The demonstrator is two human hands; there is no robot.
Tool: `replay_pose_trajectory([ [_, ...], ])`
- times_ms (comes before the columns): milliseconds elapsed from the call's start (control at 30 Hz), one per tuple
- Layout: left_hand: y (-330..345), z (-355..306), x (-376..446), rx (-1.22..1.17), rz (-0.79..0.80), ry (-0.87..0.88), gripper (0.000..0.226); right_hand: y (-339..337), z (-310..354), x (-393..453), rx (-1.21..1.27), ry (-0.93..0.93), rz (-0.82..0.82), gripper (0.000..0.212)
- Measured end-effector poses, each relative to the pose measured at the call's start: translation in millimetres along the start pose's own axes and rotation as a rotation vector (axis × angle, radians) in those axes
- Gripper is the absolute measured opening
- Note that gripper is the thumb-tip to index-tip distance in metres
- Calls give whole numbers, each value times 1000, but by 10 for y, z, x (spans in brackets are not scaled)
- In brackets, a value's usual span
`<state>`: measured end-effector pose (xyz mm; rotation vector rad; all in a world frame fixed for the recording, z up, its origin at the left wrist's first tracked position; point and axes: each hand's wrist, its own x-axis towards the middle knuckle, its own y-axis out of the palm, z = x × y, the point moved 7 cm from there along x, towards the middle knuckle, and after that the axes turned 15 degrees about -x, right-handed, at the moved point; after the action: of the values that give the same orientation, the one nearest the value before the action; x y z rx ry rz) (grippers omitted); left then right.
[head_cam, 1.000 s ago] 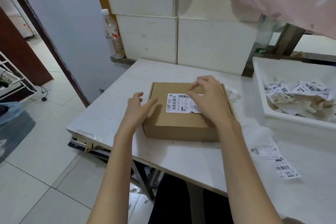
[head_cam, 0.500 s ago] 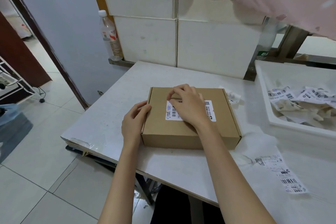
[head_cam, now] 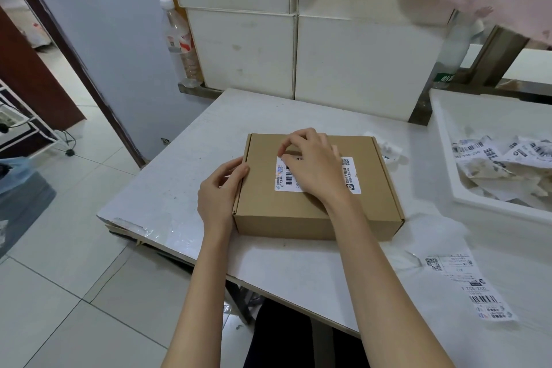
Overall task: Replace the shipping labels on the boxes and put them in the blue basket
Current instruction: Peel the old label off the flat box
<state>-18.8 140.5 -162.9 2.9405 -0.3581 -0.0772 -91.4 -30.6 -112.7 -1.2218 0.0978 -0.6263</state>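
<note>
Both hands are on the cardboard box (head_cam: 316, 188) lying flat near the middle of the desk (head_cam: 167, 188). Left hand (head_cam: 219, 188) braces the box's left edge, fingers curled against the side wall. Right hand (head_cam: 313, 164), which a second ago hovered over the label's right end, has moved to the upper-left corner of the white shipping label (head_cam: 316, 175); its fingertips (head_cam: 283, 155) are bent there, seemingly picking at the corner. Whether it has lifted, I cannot tell. That suggests peeling is just starting. A spare label (head_cam: 472, 287) waits on the desk's right, and torn ones fill the white tray (head_cam: 442, 140). No blue basket is clearly visible.
</note>
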Motion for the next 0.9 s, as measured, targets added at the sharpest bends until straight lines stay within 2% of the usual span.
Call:
replay_pose_trajectory([
  [300, -2, 7, 14, -19, 8, 12, 13, 4, 2, -18, 39, -20, 31, 23],
  [500, -5, 31, 47, -7, 2, 25, 13, -3, -4, -39, 32, 9, -4, 11],
  [900, -26, 37, 37, 8, -16, 29, 9, -42, -39, -49, 78, 67, -13, 12],
])
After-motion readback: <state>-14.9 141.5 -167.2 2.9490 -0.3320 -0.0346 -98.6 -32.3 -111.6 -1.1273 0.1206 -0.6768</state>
